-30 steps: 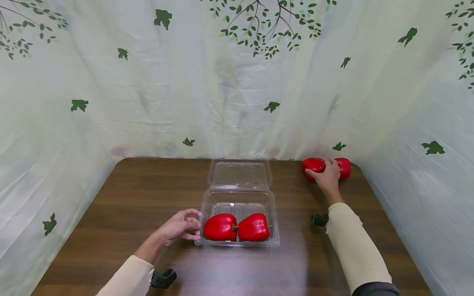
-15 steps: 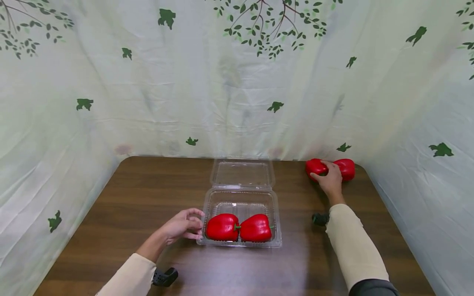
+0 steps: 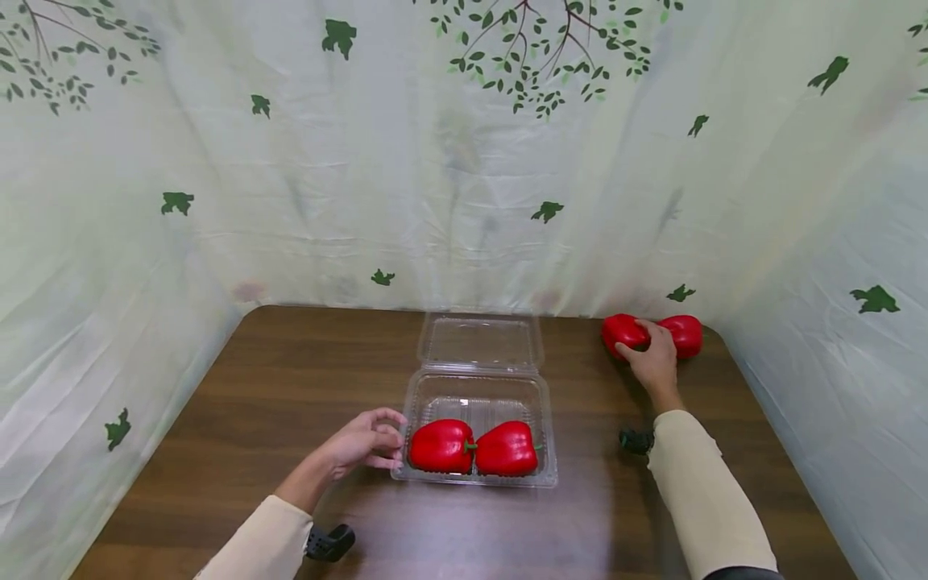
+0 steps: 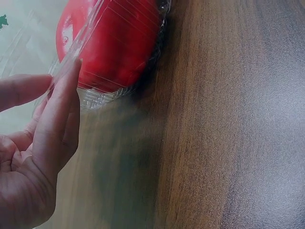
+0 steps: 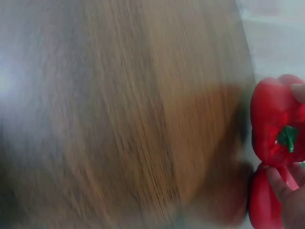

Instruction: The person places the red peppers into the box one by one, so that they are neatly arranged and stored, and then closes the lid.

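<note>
A clear plastic clamshell box (image 3: 548, 419) lies with its lid (image 3: 480, 342) folded back. Two red bell peppers sit side by side along its near half, a left one (image 3: 441, 445) and a right one (image 3: 506, 449). My left hand (image 3: 362, 443) pinches the box's left rim between thumb and fingers, as the left wrist view shows up close. At the table's far right corner, my right hand (image 3: 656, 362) grips a red bell pepper (image 3: 619, 332) across its sides; its green stem (image 5: 287, 137) shows in the right wrist view. Another bell pepper (image 3: 687, 334) lies against it on the right.
The brown wooden table (image 3: 312, 354) meets a pale curtain (image 3: 326, 161) with leaf prints behind and at both sides. Black devices are strapped at the left wrist (image 3: 329, 544) and the right wrist (image 3: 635, 441).
The head view has drifted slightly, so everything appears a little further right. My right fingers have closed a bit further over the left one of the two far peppers. My left hand stays at the rim.
</note>
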Tool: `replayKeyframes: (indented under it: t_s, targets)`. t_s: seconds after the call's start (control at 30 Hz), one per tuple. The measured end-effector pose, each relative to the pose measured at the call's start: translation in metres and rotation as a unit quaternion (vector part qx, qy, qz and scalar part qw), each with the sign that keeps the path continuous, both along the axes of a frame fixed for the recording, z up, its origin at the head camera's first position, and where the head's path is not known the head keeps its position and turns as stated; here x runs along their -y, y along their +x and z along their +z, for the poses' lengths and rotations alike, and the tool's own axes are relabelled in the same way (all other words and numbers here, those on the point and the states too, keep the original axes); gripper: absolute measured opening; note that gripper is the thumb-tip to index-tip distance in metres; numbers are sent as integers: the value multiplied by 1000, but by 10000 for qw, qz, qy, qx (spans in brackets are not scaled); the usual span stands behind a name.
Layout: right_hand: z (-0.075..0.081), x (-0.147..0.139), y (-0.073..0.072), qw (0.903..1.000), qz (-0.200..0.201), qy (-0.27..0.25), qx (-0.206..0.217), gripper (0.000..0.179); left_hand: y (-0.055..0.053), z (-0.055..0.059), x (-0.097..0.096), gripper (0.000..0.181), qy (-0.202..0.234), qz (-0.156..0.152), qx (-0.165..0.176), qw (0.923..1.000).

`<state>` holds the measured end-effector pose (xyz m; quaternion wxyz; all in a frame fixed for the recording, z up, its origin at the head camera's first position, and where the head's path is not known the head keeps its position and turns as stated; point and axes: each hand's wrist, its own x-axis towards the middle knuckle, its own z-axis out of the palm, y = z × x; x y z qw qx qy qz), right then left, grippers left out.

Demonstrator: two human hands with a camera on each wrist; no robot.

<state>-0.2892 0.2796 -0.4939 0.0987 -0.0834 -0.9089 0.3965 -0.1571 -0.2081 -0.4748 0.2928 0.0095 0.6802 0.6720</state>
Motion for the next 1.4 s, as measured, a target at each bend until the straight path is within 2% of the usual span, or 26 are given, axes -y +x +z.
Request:
replayKeyframes:
  t_s: [0.2,0.47,0.6,0.93,1.2,1.4]
  targets:
    - [3,-4,6,9995,175,-1,-247,63,1,1,-1,37,-13,24,-28,10000]
    - [10,-2,18,9952,745,319,-540,62,0,3,-4,36,-19,73,-29,10000]
    - [14,2,22,9932,948,286,-612,61,0,1,-4,36,-18,65,-25,10000]
    - [33,19,31,9856,1502,-159,-761,57,0,1,-2,37,-78,68,-3,9999]
    - [49,36,41,9801,1780,-835,-256,58,-1,0,-3,38,-101,59,1,9999]
    - [57,53,45,9688,2205,-1089,-296,55,-1,2,-2,38,-124,23,-16,9999]
